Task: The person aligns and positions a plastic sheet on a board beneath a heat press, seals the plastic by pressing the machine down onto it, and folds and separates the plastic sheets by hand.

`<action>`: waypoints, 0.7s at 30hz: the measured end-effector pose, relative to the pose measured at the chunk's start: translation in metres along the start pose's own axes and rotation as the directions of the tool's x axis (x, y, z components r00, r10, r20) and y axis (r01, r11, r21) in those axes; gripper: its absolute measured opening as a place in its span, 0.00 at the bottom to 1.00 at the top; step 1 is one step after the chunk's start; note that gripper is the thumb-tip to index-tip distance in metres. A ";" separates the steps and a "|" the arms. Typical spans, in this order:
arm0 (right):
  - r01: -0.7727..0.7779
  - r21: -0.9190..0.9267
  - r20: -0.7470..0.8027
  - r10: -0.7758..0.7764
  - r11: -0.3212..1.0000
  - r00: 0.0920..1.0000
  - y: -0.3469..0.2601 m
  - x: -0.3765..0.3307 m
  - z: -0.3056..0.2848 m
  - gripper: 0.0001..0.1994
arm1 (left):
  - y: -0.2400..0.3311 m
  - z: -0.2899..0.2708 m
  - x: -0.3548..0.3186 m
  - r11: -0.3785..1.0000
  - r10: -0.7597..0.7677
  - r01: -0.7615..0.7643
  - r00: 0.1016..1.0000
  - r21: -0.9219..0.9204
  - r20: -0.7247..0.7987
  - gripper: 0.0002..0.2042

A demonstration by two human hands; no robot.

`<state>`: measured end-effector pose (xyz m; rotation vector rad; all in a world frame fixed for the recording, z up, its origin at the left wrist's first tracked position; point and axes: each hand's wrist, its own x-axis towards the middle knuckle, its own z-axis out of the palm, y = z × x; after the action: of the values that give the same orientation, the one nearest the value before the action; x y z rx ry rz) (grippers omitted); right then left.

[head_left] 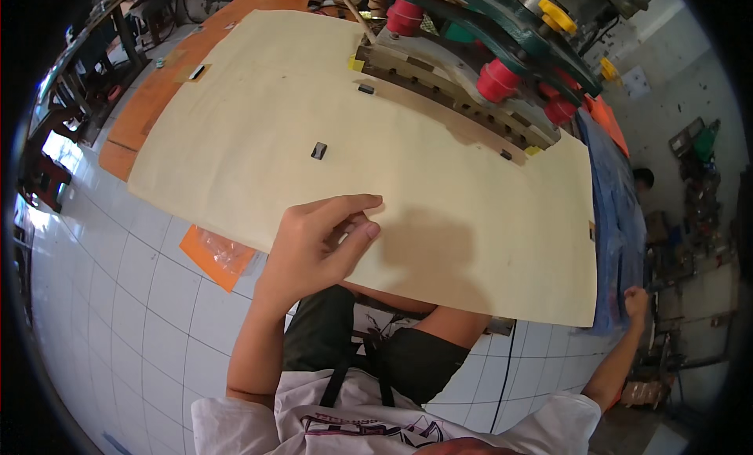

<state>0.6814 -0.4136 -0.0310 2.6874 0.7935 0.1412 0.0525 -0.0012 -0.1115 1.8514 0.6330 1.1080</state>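
Tabletop point(118, 158) — one sheet point(235, 125) | three red knobs point(498, 80) | left hand point(318, 239), right hand point(637, 302) — two

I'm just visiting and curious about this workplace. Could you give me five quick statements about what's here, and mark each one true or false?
1. The left hand is over the cream sheet. True.
2. The left hand grips a pair of scissors. False: its thumb and forefinger stand apart, with nothing visible between them.
3. The right hand is near the blue sheeting at the right. True.
4. The thick cylinders on the green metal frame are white. False: they are red.
5. A small dark block lies on the cream sheet, apart from the left hand. True.
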 end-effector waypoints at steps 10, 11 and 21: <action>-0.127 0.351 -0.325 0.248 0.928 0.913 0.060 0.031 0.052 0.13 | -0.004 0.006 0.001 0.999 -0.017 0.016 1.000 -0.030 -0.014 0.10; -0.103 0.344 -0.291 0.210 0.933 0.933 0.064 0.033 0.056 0.13 | -0.003 0.006 0.002 0.999 -0.018 0.018 1.000 -0.028 -0.012 0.10; 0.032 0.340 -0.152 0.021 0.940 0.988 0.099 0.039 0.062 0.12 | -0.002 0.006 0.003 1.000 0.002 -0.002 1.000 0.029 -0.021 0.09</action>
<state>0.7761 -0.4883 -0.0553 3.0303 0.9484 0.2312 0.0594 -0.0004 -0.1138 1.8678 0.6627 1.1260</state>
